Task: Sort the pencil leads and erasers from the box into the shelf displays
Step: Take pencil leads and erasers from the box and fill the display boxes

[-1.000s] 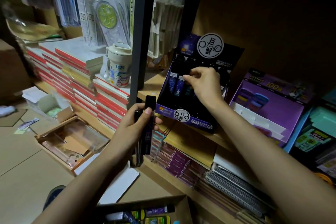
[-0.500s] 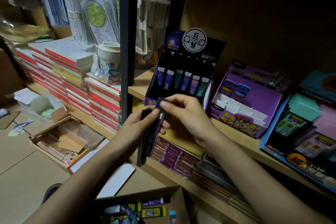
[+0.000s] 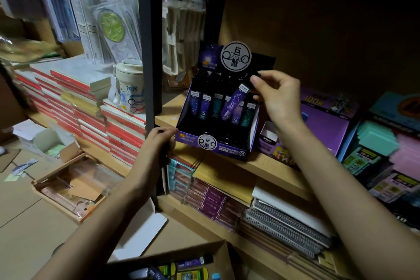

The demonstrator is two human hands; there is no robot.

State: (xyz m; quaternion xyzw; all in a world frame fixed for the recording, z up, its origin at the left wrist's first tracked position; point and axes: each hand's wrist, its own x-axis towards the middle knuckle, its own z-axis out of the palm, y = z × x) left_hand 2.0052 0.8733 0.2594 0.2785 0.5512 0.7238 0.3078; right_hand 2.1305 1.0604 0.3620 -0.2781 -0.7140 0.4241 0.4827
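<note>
Light wooden shelf [image 3: 261,166] ran across the middle and right of frame, and a black metal upright [image 3: 150,52] stood left of centre.

Brown cardboard box [image 3: 181,254], bottom centre: several lead tubes and yellow-green packs lay inside, unsorted.

Purple-and-black card display box [image 3: 227,150], centre of frame on the shelf ledge: its front row was already stocked with standing tubes, dark slots behind.

Right hand [image 3: 279,98], right of centre: thumb and fingertips pinched the black cap end of a purple pencil-lead tube [image 3: 231,103]. The tube was tilted, its lower end among the front-row tubes and not seated upright.

Left hand [image 3: 154,145], lower centre by the upright: fingers curled. Whatever it gripped merged with the dark post, so I could not tell.

Judgement: task partway. This tube needs seating, and the box contents, erasers included, remain.
</note>
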